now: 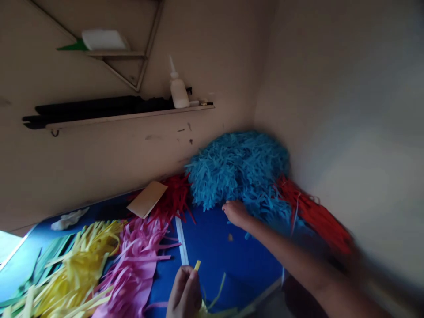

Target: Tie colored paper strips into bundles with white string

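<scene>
Two bare hands work over a blue surface (245, 260) in the corner of two walls. The left hand (184, 292), at the lower centre, pinches a yellow strip (198, 265) between thumb and fingers; the strip's tip projects above the grip, and more pale yellow material hangs just beside the hand, below. The right hand (236, 213) extends to the front edge of a large blue fringed heap (240, 161); its fingers are curled, but whether they grasp anything cannot be told. The heap stands against the walls at the back. To its right lies a bundle of red strips (319, 221); to its left, darker red fringe (180, 194), partly covered by a tan card (147, 199). Nearer the viewer, left of the left hand, pink fringe (137, 265), yellow fringe (81, 260) and green strips (48, 260) lie side by side, in that order leftward. Above, a wall shelf (132, 116) carries an upright white bottle (179, 93) with a pointed nozzle, beside long dark objects (99, 107).
</scene>
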A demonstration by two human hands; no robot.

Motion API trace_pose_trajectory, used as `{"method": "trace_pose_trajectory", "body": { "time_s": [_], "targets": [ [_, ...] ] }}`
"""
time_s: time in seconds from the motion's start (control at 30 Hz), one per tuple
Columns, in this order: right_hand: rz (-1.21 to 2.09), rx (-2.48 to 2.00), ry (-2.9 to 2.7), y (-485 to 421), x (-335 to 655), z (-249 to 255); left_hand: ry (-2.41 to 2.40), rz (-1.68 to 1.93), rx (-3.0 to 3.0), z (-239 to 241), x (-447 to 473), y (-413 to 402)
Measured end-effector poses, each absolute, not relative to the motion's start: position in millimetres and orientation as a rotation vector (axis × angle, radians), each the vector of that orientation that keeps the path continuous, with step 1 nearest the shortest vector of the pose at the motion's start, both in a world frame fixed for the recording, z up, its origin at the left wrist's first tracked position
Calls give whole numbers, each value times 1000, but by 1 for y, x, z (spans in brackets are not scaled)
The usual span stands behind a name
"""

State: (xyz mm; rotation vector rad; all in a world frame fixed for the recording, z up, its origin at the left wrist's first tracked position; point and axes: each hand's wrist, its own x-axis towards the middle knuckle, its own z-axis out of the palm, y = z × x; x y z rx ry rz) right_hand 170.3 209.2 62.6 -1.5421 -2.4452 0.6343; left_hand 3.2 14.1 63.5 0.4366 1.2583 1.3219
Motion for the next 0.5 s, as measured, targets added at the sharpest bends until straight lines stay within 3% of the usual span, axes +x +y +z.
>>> {"method": "trace_pose_trajectory", "body": {
  "time_s": [0.33,0.5],
  "targets": [
    [797,-950,-2073,102,150,41,1272,1342,388,54,6,20],
    [568,-716,-2085,102,156,39,1182,1361,270,59,4,19]
  ]
}}
